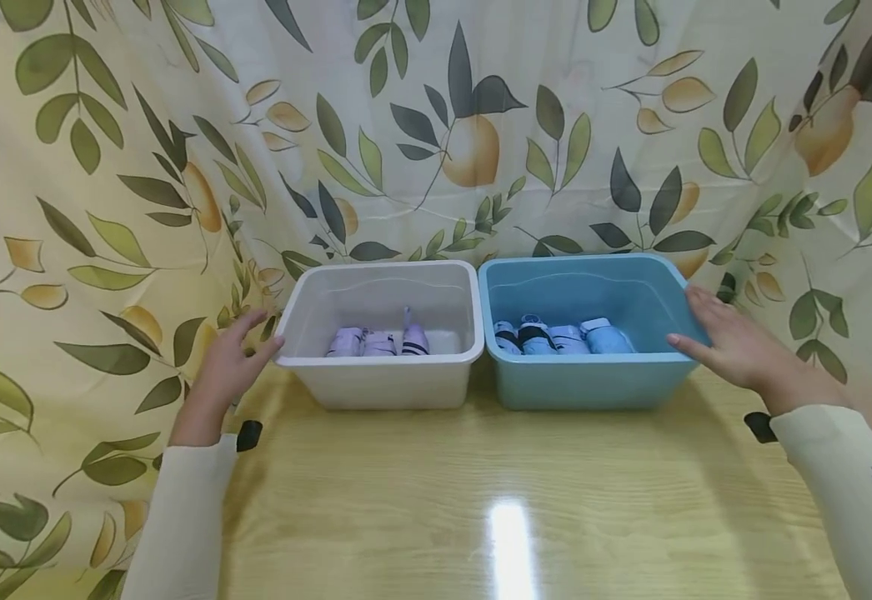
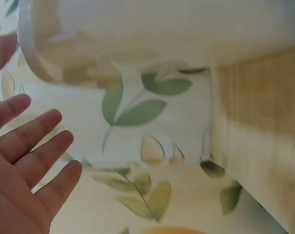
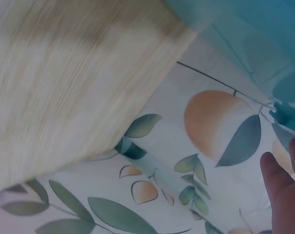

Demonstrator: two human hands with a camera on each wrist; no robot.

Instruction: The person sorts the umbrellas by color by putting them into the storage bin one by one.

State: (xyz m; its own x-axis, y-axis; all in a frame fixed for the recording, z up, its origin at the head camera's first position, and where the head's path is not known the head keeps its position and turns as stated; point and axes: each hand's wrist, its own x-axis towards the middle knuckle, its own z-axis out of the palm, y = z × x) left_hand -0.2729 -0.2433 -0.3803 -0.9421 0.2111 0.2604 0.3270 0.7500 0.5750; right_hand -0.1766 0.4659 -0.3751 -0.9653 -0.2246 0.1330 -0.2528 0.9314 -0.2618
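Note:
A white plastic bin [image 1: 383,385] stands on the table with several small light-purple bundles [image 1: 378,343] inside, one with a thin upright tip. Right beside it is a blue plastic bin [image 1: 593,385], where several light-blue bundles [image 1: 607,337] lie in a row, some banded in black. My left hand [image 1: 228,367] is at the white bin's left end, fingers spread and thumb tip right at the rim; the left wrist view shows its palm bare. At the blue bin's right end, my right hand [image 1: 739,342] rests with extended fingers along the side and thumb over the front rim corner.
The wooden table [image 1: 406,492] extends in front of both bins, with a bright light reflection [image 1: 511,546] on it. A leaf-and-fruit patterned curtain [image 1: 436,125] hangs behind the bins and along both sides.

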